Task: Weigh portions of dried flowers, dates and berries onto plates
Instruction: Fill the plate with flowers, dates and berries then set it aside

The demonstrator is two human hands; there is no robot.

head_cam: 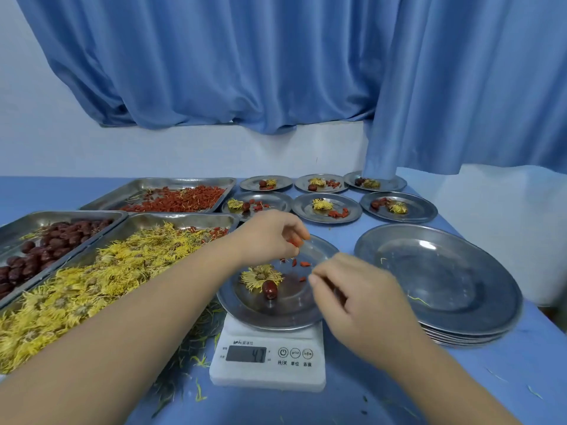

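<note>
Along the left edge of the blue table (383,394) sits my tray of dates (46,250), dark red and heaped toward its near end. Just beside it, nearer the middle, the tray of dried flowers (92,280) is piled with yellow blooms, a few red berries strewn at its far end. Behind both, toward the table's far edge, the tray of berries (178,199) holds a red layer.

My left hand (270,237) reaches across the flower tray and hangs over the far rim of the plate on the scale (245,299), fingers curled in around a small clutch of berries, some showing red at my fingertips. On that plate lie one dried flower (260,276), one date (270,290) touching its near side, and a few loose berries (302,265) toward the far right of the dish. The scale (267,360) stands near the table's front edge, its display lit; the digits are too blurred for me to trust.

My right hand (359,299) hovers over the plate's right rim, thumb and forefinger pinched close; I cannot tell whether anything is between them.

Further right, a stack of empty plates (438,286) rests near the table's right edge. Along the far edge, six filled plates (328,208) stand in two rows, each with flower and red fruit.
</note>
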